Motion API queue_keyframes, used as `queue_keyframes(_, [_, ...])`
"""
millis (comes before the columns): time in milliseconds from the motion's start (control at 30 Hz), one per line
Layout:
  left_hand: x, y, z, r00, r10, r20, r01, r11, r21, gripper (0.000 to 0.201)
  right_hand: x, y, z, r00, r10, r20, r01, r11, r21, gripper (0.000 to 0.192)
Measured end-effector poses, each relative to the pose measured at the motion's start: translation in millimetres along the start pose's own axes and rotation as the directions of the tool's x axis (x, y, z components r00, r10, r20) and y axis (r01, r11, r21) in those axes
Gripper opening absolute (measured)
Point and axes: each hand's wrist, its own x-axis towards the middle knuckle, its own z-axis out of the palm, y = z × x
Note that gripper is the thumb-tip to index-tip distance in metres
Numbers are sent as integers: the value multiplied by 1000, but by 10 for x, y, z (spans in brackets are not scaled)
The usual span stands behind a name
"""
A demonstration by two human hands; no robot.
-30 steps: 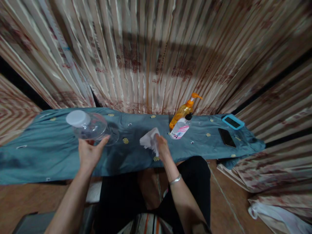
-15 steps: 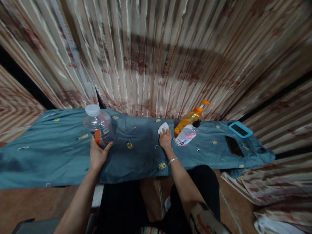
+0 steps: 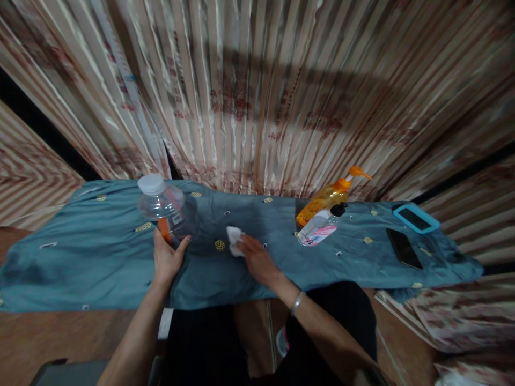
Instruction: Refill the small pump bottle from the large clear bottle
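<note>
My left hand is wrapped round the lower part of a big clear plastic jar with a white lid and an orange label, which stands at the left of the cloth-covered table. My fingers hide part of its base. Between the fingers of my right hand is a crumpled white tissue, held just above or against the cloth, to the right of the jar. Whether the tissue touches the cloth I cannot tell.
To the right stand an orange pump bottle and, before it, a clear bottle with a black cap. A black phone and a blue-framed device lie further right. Behind the table hangs a striped curtain.
My right hand has moved left with the tissue, away from the bottles and towards the jar. My left hand stays on the jar. The view has shifted slightly.
</note>
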Motion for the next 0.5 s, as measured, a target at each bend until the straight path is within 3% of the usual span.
queue_keyframes(100, [7,26,7,1000,-27,-3,27,1000,-2,81,26,613,-426,970,210,-125,-218,975,-51,37])
queue_keyframes(200, [3,70,6,999,-42,3,42,999,-9,84,408,767,-479,933,303,-195,-317,948,-44,38])
queue_keyframes(267, [-3,89,5,999,-49,14,49,999,-9,85,670,542,-275,941,286,-183,-294,956,-18,45])
queue_keyframes(367, [-10,77,9,998,-53,19,53,999,-10,86,769,-82,163,980,169,-106,-167,986,29,44])
queue_keyframes(433, [-12,45,18,999,-43,22,43,999,-8,86,576,-463,379,998,55,-39,-52,997,62,35])
queue_keyframes(500, [-12,8,27,999,-18,33,19,1000,-11,86,232,-647,445,999,-47,19,45,995,89,37])
